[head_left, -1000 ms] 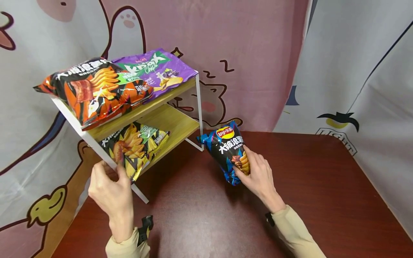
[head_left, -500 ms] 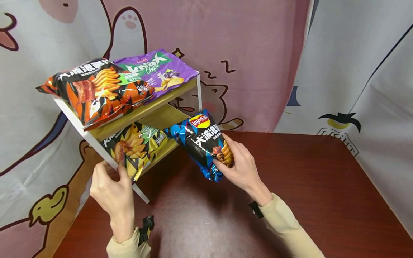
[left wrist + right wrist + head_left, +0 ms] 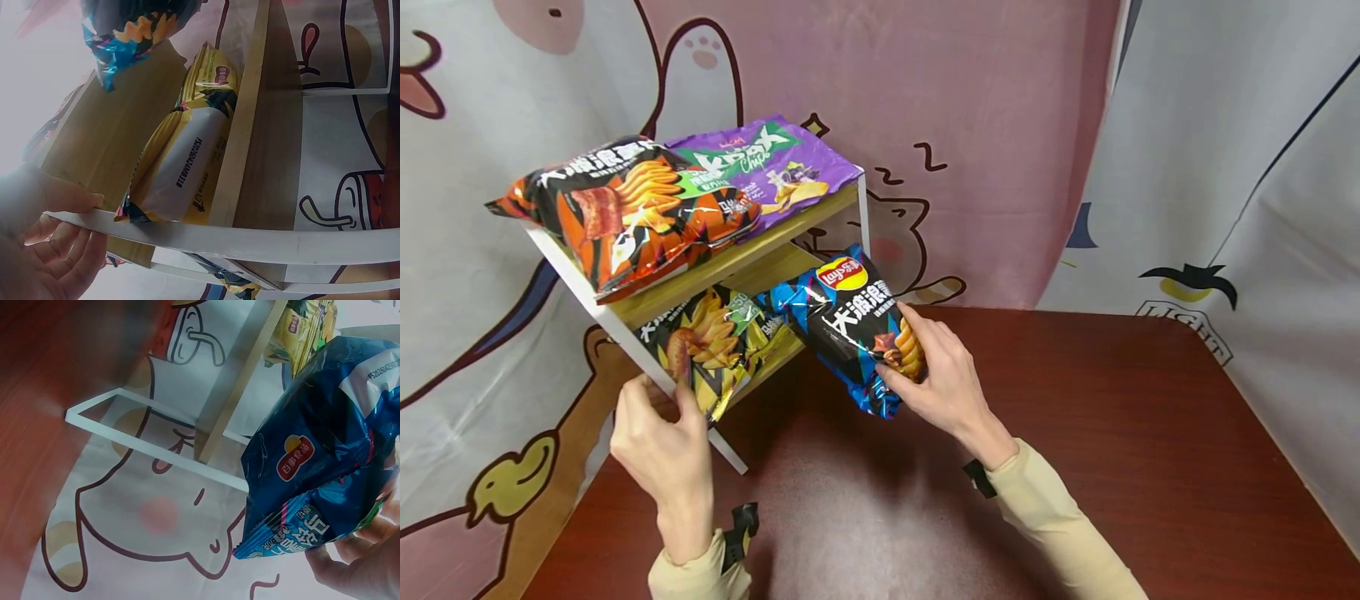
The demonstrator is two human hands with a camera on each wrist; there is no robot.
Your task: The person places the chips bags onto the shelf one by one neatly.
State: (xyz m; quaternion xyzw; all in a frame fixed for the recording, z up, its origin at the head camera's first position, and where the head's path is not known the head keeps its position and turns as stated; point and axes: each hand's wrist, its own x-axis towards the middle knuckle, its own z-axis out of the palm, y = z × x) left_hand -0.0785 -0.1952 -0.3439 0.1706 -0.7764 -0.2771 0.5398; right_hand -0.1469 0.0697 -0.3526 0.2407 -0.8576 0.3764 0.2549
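Note:
My right hand point(image 3: 942, 377) grips a blue and black bag of potato chips point(image 3: 850, 321) by its right side, thumb on the front. The bag hangs tilted before the open right part of the lower shelf board, its left end overlapping a yellow chip bag point(image 3: 703, 346). In the right wrist view the blue bag's back point(image 3: 312, 444) faces the camera. My left hand point(image 3: 662, 446) pinches the white front post of the small two-tier shelf point(image 3: 625, 342); in the left wrist view the thumb and fingers point(image 3: 53, 262) lie on either side of the white frame point(image 3: 187, 236).
On the top board lie an orange and black chip bag point(image 3: 647, 212) and a purple chip bag point(image 3: 775, 171). The shelf stands on a dark red-brown table point(image 3: 1112, 433). Printed curtains point(image 3: 985, 150) hang behind and at the sides.
My right hand has carried the blue chip bag leftward, from beside the shelf to the front of the lower board. The left hand has kept its hold on the post.

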